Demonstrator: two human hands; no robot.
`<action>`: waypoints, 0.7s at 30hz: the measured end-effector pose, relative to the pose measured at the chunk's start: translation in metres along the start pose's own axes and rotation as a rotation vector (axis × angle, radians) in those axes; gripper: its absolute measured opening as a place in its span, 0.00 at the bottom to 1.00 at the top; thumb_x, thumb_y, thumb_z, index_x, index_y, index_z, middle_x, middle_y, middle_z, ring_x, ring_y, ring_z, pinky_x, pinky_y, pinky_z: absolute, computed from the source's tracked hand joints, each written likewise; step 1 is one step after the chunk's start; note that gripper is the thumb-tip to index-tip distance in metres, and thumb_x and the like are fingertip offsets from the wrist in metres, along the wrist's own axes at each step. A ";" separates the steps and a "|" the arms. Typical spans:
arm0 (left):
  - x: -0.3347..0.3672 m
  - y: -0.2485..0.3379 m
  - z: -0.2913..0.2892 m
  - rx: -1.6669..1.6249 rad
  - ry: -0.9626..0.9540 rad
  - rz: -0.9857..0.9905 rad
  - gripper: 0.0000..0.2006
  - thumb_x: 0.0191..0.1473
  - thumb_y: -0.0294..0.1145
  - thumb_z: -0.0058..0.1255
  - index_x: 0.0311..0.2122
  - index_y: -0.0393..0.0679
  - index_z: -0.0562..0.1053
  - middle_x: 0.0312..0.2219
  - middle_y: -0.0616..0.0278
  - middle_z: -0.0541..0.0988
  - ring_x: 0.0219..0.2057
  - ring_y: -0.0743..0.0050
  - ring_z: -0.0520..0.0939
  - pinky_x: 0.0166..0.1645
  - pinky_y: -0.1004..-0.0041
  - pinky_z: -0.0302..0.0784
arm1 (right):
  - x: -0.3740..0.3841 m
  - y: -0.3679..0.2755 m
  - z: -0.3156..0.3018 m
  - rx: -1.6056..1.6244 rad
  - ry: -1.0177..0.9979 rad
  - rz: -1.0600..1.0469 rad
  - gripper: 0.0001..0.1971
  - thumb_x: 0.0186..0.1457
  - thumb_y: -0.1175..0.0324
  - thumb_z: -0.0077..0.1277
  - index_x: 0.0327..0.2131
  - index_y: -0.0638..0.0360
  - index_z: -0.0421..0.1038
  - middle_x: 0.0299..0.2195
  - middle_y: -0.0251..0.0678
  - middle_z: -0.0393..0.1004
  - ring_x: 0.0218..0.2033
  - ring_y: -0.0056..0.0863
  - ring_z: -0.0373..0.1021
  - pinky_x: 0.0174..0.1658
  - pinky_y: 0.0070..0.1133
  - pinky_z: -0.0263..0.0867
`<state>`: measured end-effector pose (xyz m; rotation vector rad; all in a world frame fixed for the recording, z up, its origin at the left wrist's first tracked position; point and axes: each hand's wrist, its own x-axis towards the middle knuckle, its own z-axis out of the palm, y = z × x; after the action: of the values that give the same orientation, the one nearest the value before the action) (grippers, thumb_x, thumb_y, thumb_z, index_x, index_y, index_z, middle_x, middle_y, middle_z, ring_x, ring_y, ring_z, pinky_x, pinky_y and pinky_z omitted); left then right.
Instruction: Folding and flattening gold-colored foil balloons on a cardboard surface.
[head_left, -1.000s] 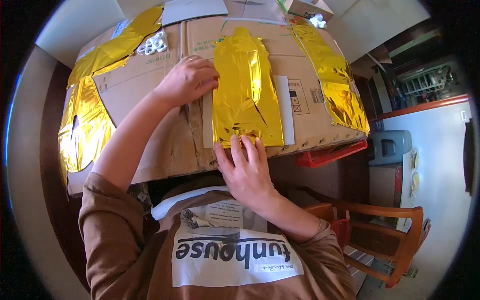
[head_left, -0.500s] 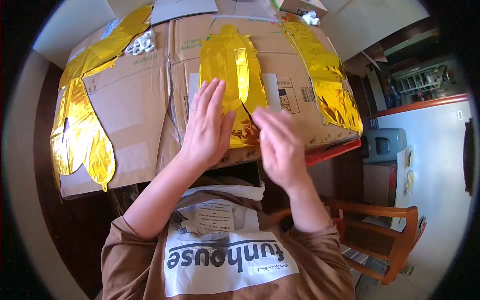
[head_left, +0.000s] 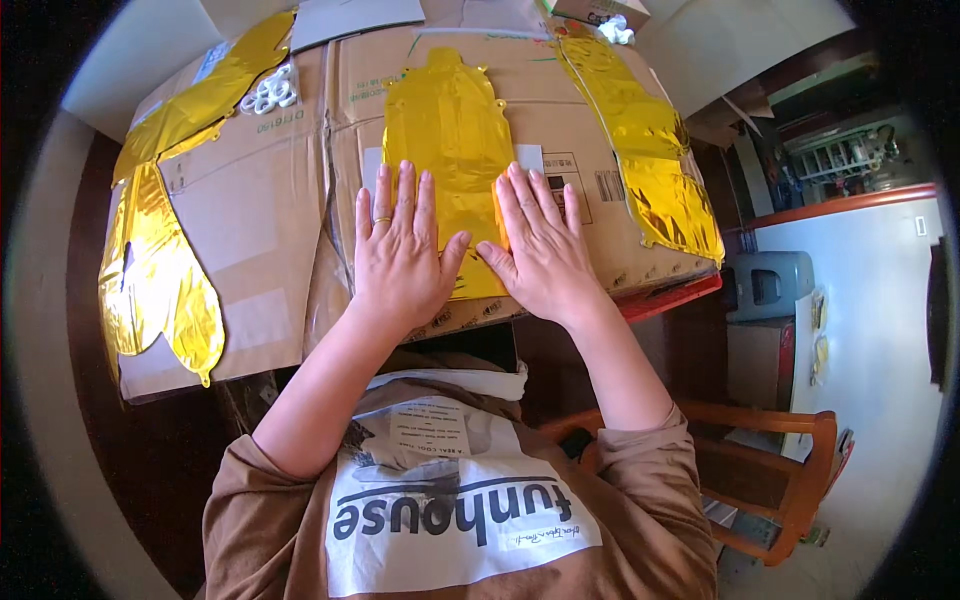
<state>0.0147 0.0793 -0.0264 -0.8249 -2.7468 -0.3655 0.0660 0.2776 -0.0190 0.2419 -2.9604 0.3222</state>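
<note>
A flat gold foil balloon (head_left: 447, 125) lies lengthwise in front of me on a cardboard surface, its narrow tip pointing away. Palm down, my left hand (head_left: 402, 255) presses on its near left side, fingers spread and a ring on one of them. My right hand (head_left: 540, 245) lies flat along the near right edge, fingers stretched forward. Between the two thumbs, a strip of gold foil shows. A pale sheet (head_left: 527, 160) peeks out from under the balloon on both sides. Both palms hide parts of the foil's lower edges.
More flat gold foil balloons lie at the left (head_left: 155, 260) and the right (head_left: 650, 150). White rings (head_left: 270, 90) are bunched near the left pile. A grey board (head_left: 355, 18) sits at the far edge. At the right stand a wooden chair (head_left: 815, 470) and a grey-blue plastic stool (head_left: 775, 285).
My right hand came down from a blurred, raised pose to lie flat on the balloon's right side. My left hand turned palm down and spread its fingers. The foil looks flatter.
</note>
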 end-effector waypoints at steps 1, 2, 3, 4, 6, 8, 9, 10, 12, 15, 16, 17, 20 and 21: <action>0.001 0.001 -0.001 0.010 -0.007 0.001 0.36 0.64 0.52 0.44 0.68 0.34 0.59 0.68 0.39 0.58 0.72 0.41 0.53 0.72 0.47 0.43 | -0.001 0.001 0.000 -0.006 0.000 0.002 0.39 0.67 0.44 0.39 0.69 0.66 0.51 0.71 0.49 0.49 0.73 0.48 0.44 0.72 0.49 0.32; 0.000 0.002 -0.001 0.019 -0.013 -0.004 0.36 0.64 0.52 0.44 0.68 0.34 0.58 0.68 0.39 0.58 0.72 0.41 0.52 0.73 0.47 0.43 | -0.001 0.002 0.000 -0.012 -0.002 -0.001 0.39 0.67 0.43 0.38 0.69 0.65 0.51 0.72 0.49 0.48 0.73 0.48 0.44 0.72 0.49 0.32; 0.000 0.002 -0.001 0.008 -0.018 -0.008 0.37 0.64 0.52 0.44 0.68 0.34 0.58 0.68 0.39 0.57 0.72 0.40 0.51 0.73 0.47 0.42 | -0.001 0.004 -0.002 0.037 -0.029 0.000 0.39 0.68 0.42 0.37 0.69 0.65 0.50 0.72 0.49 0.48 0.73 0.47 0.43 0.72 0.49 0.32; 0.001 0.002 0.000 -0.004 -0.023 -0.012 0.37 0.64 0.53 0.44 0.68 0.34 0.58 0.68 0.40 0.57 0.72 0.40 0.51 0.73 0.47 0.42 | 0.000 0.009 -0.006 0.087 -0.055 0.000 0.39 0.68 0.42 0.36 0.69 0.64 0.50 0.72 0.49 0.48 0.73 0.47 0.43 0.72 0.49 0.32; 0.001 0.001 0.000 -0.010 -0.034 -0.023 0.37 0.64 0.53 0.44 0.68 0.34 0.58 0.69 0.40 0.57 0.72 0.39 0.51 0.73 0.47 0.41 | 0.006 0.024 -0.023 0.325 -0.134 0.050 0.40 0.69 0.40 0.33 0.70 0.62 0.48 0.72 0.48 0.46 0.74 0.44 0.42 0.73 0.43 0.36; 0.001 0.002 -0.001 0.003 -0.044 -0.030 0.37 0.64 0.54 0.43 0.68 0.34 0.58 0.69 0.40 0.57 0.72 0.40 0.51 0.73 0.47 0.41 | 0.009 0.047 -0.037 0.601 -0.135 0.138 0.39 0.70 0.40 0.31 0.71 0.61 0.46 0.72 0.47 0.46 0.74 0.41 0.43 0.74 0.36 0.39; 0.001 0.003 0.000 0.006 -0.046 -0.029 0.37 0.64 0.54 0.43 0.68 0.34 0.58 0.69 0.40 0.56 0.72 0.40 0.51 0.73 0.46 0.41 | 0.010 0.052 -0.043 0.631 -0.119 0.128 0.39 0.70 0.41 0.31 0.71 0.61 0.45 0.72 0.47 0.47 0.74 0.41 0.43 0.74 0.34 0.39; 0.001 0.003 0.000 0.009 -0.047 -0.028 0.37 0.64 0.55 0.43 0.68 0.34 0.59 0.69 0.40 0.56 0.72 0.40 0.51 0.73 0.46 0.42 | 0.011 0.055 -0.050 0.662 -0.103 0.117 0.38 0.70 0.42 0.31 0.71 0.61 0.45 0.72 0.47 0.47 0.74 0.41 0.43 0.74 0.33 0.40; 0.001 0.003 -0.001 0.017 -0.041 -0.027 0.37 0.64 0.55 0.43 0.68 0.35 0.59 0.69 0.40 0.57 0.72 0.40 0.51 0.73 0.46 0.43 | 0.014 0.049 -0.058 0.656 -0.077 0.059 0.37 0.70 0.44 0.34 0.71 0.60 0.46 0.72 0.46 0.48 0.73 0.40 0.45 0.73 0.31 0.41; 0.001 0.003 -0.001 0.016 -0.023 -0.020 0.36 0.64 0.54 0.42 0.67 0.35 0.60 0.68 0.40 0.57 0.72 0.40 0.52 0.72 0.46 0.43 | 0.018 0.027 -0.043 0.498 -0.044 -0.084 0.35 0.70 0.48 0.40 0.71 0.59 0.48 0.72 0.44 0.49 0.73 0.38 0.46 0.73 0.36 0.40; 0.002 0.003 0.000 0.014 -0.017 -0.014 0.36 0.64 0.54 0.42 0.67 0.35 0.60 0.68 0.40 0.58 0.71 0.40 0.52 0.72 0.47 0.43 | 0.016 0.022 -0.032 0.385 -0.066 -0.110 0.36 0.70 0.47 0.38 0.71 0.60 0.47 0.72 0.44 0.48 0.74 0.39 0.44 0.74 0.38 0.37; 0.002 0.003 0.001 0.012 -0.015 -0.012 0.36 0.64 0.54 0.42 0.67 0.35 0.60 0.68 0.40 0.58 0.71 0.40 0.52 0.72 0.47 0.44 | 0.015 0.016 -0.024 0.275 -0.092 -0.137 0.36 0.70 0.46 0.37 0.71 0.60 0.47 0.73 0.45 0.46 0.74 0.40 0.42 0.74 0.40 0.35; 0.000 0.000 0.003 0.008 0.000 -0.012 0.36 0.65 0.54 0.41 0.67 0.35 0.60 0.68 0.40 0.58 0.71 0.39 0.53 0.72 0.47 0.44 | 0.011 0.013 -0.005 0.092 -0.131 -0.151 0.38 0.69 0.44 0.37 0.71 0.62 0.47 0.73 0.45 0.44 0.75 0.40 0.39 0.74 0.44 0.30; 0.000 0.000 0.003 0.005 -0.006 -0.015 0.36 0.65 0.54 0.41 0.67 0.35 0.60 0.68 0.40 0.58 0.71 0.39 0.53 0.72 0.47 0.44 | 0.010 0.012 -0.003 0.061 -0.125 -0.146 0.38 0.68 0.44 0.37 0.71 0.62 0.47 0.73 0.45 0.44 0.75 0.40 0.39 0.74 0.44 0.30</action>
<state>0.0137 0.0802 -0.0292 -0.8060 -2.7597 -0.3588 0.0543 0.2887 -0.0166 0.4998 -3.0353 0.3923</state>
